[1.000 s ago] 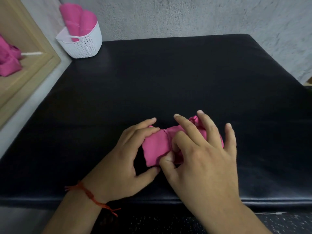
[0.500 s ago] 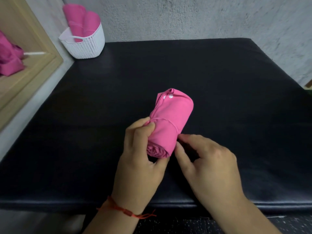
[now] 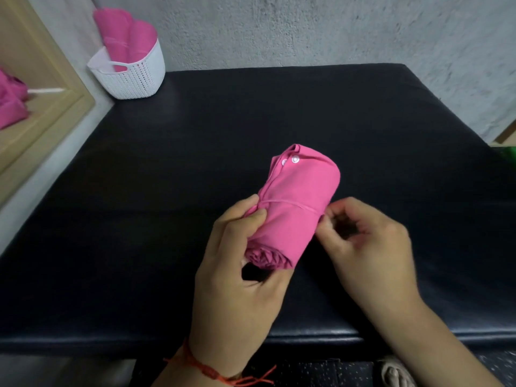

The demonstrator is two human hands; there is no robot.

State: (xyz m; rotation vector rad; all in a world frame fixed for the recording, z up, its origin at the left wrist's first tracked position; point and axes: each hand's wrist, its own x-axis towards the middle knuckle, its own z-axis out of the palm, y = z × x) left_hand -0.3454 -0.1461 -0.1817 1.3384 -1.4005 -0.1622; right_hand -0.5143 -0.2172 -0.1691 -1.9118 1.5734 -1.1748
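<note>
A pink garment rolled into a tight bundle (image 3: 296, 208) is held up above the black padded surface (image 3: 195, 163), tilted with its buttoned end away from me. My left hand (image 3: 237, 269) grips the near end of the roll, thumb and fingers curled round it. My right hand (image 3: 365, 250) is at the roll's right side, its curled fingertips touching the fabric edge by a seam; whether it pinches the cloth is blurred.
A white perforated basket (image 3: 134, 76) with two rolled pink garments (image 3: 125, 37) stands at the back left corner. A wooden frame (image 3: 55, 88) at the left shows more pink cloth (image 3: 11, 104). A grey wall lies behind.
The roll was lifted off the surface and turned from lying crosswise to pointing away. My left hand now grips its near end; my right hand moved from on top to its right side.
</note>
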